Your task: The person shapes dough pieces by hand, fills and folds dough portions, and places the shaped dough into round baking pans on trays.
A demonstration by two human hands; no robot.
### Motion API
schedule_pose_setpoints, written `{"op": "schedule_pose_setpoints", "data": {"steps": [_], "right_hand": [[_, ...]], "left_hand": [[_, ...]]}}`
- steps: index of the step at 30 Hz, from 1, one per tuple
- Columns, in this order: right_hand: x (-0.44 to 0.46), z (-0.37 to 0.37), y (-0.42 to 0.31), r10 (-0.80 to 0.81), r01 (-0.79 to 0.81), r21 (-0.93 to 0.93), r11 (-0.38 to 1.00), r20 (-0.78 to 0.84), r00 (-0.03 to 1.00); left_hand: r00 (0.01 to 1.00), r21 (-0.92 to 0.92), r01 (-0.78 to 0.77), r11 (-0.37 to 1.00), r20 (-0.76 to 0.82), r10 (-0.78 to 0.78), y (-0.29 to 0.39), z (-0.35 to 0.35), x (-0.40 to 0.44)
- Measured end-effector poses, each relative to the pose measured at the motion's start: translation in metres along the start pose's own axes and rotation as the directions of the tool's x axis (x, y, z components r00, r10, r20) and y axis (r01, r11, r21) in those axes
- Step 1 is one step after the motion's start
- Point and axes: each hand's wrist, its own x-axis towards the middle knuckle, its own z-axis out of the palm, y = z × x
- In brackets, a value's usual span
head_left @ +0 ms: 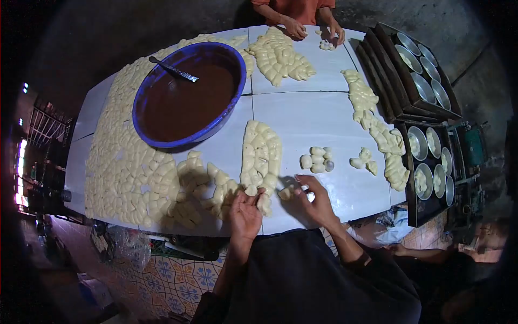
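My left hand [246, 217] is turned palm up at the table's near edge, its fingers extended and its fingertips at the lower end of a long strip of pale dough pieces [260, 148]. A small round dough piece [251, 190] sits right at those fingertips; I cannot tell whether they touch it. My right hand [317, 202] hovers to the right with thumb and fingers apart, beside a small dough piece [286, 193] on the table. Farther up lies a cluster of small dough balls [317, 160], with a few more pieces [365, 161] to its right.
A blue basin [232, 116] of brown liquid, with a metal utensil [175, 70] in it, stands at left among many dough pieces [124, 173]. Trays of round tins [423, 181] line the right side. Across the table, another person's hands [294, 27] work near dough.
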Motion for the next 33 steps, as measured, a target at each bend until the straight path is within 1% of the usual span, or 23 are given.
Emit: {"op": "schedule_pose_setpoints", "data": {"steps": [2, 3, 4, 5, 6, 8, 9, 10, 12, 13, 14, 16, 17, 18, 19, 20, 22, 24, 28, 29, 30, 32, 33], "right_hand": [[-0.009, 0.031, -0.009, 0.038, -0.085, 0.282, 0.956, 0.171, 0.985], [-0.015, 0.045, -0.011, 0.065, -0.106, 0.255, 0.961, 0.165, 0.984], [-0.016, 0.054, -0.013, 0.086, -0.122, 0.226, 0.966, 0.161, 0.983], [-0.013, 0.057, -0.016, 0.178, -0.205, 0.184, 0.961, 0.152, 0.972], [-0.011, 0.056, -0.016, 0.171, -0.200, 0.184, 0.962, 0.166, 0.971], [-0.006, 0.049, -0.012, 0.174, -0.194, 0.187, 0.963, 0.120, 0.977], [-0.003, 0.043, -0.015, 0.076, -0.105, 0.309, 0.945, 0.105, 0.992], [0.002, 0.035, -0.020, -0.055, 0.018, 0.393, 0.919, 0.082, 0.995], [0.003, 0.019, -0.020, -0.043, -0.155, 0.596, 0.788, 0.304, 0.952], [0.007, 0.020, -0.017, -0.135, -0.132, 0.657, 0.742, 0.340, 0.931], [0.008, 0.021, -0.014, -0.138, -0.132, 0.655, 0.744, 0.343, 0.929], [0.006, 0.025, -0.010, 0.037, -0.564, 0.569, 0.598, 0.684, 0.729], [0.006, 0.037, -0.010, 0.082, -0.569, 0.516, 0.640, 0.691, 0.718], [0.006, 0.046, -0.011, 0.041, -0.333, 0.312, 0.890, 0.673, 0.739], [0.002, 0.049, -0.014, -0.077, 0.115, -0.021, 0.993, 0.619, 0.782], [-0.004, 0.049, -0.023, -0.215, 0.508, -0.365, 0.780, 0.607, 0.765], [-0.009, 0.048, -0.030, -0.163, 0.437, -0.296, 0.850, 0.641, 0.750], [-0.013, 0.047, -0.043, 0.045, 0.076, -0.224, 0.972, 0.493, 0.869], [-0.001, 0.043, -0.054, -0.052, 0.201, -0.366, 0.909, 0.378, 0.924], [0.005, 0.042, -0.053, -0.111, 0.190, -0.159, 0.969, 0.405, 0.908], [0.010, 0.047, -0.058, -0.319, 0.345, -0.024, 0.938, 0.324, 0.891], [0.010, 0.049, -0.054, -0.127, -0.017, 0.242, 0.970, 0.565, 0.815], [0.011, 0.050, -0.054, -0.128, -0.014, 0.240, 0.971, 0.565, 0.815]], "left_hand": [[0.998, -0.007, 0.051, 0.999, 0.039, -0.050, -0.007, 0.020, -0.009], [0.992, -0.045, 0.071, 0.996, 0.105, -0.066, -0.015, 0.005, -0.007], [0.996, 0.050, 0.047, 0.998, 0.072, -0.051, -0.020, -0.010, -0.006], [0.993, 0.422, -0.114, 0.900, 0.043, 0.106, -0.015, -0.001, -0.013], [0.963, 0.732, -0.225, 0.643, 0.065, 0.262, -0.010, 0.007, -0.021], [0.758, 0.838, -0.501, 0.217, 0.304, 0.577, 0.002, -0.008, -0.022], [0.757, 0.935, -0.342, 0.098, 0.212, 0.618, 0.014, -0.014, -0.030], [0.755, 0.830, -0.390, 0.397, 0.042, 0.654, 0.024, -0.017, -0.025], [0.756, 0.728, -0.503, 0.465, 0.111, 0.645, 0.036, -0.034, -0.029], [0.754, 0.728, -0.504, 0.465, 0.109, 0.647, 0.038, -0.040, -0.031], [0.748, 0.806, -0.470, 0.360, 0.147, 0.647, 0.040, -0.042, -0.033], [0.737, 0.868, -0.431, 0.248, 0.179, 0.652, 0.040, -0.043, -0.033], [0.754, 0.753, -0.504, 0.424, 0.144, 0.641, 0.038, -0.039, -0.031], [0.774, 0.600, -0.553, 0.578, 0.115, 0.622, 0.038, -0.037, -0.031], [0.769, 0.597, -0.559, 0.575, 0.113, 0.630, 0.038, -0.039, -0.031], [0.753, 0.623, -0.558, 0.548, 0.103, 0.650, 0.038, -0.044, -0.033], [0.720, 0.671, -0.551, 0.496, 0.082, 0.689, 0.036, -0.050, -0.034], [0.767, 0.746, -0.466, 0.476, 0.073, 0.637, 0.033, -0.051, -0.040], [0.921, 0.867, -0.310, 0.391, 0.171, 0.350, 0.020, -0.016, -0.051], [0.944, 0.793, -0.301, 0.529, 0.171, 0.282, 0.011, -0.013, -0.048], [0.960, 0.701, -0.278, 0.656, 0.183, 0.211, 0.004, -0.013, -0.044], [0.937, 0.732, -0.345, 0.587, 0.301, 0.176, 0.001, -0.008, -0.038], [0.965, 0.610, -0.247, 0.753, 0.227, 0.133, 0.000, -0.005, -0.038]]}}
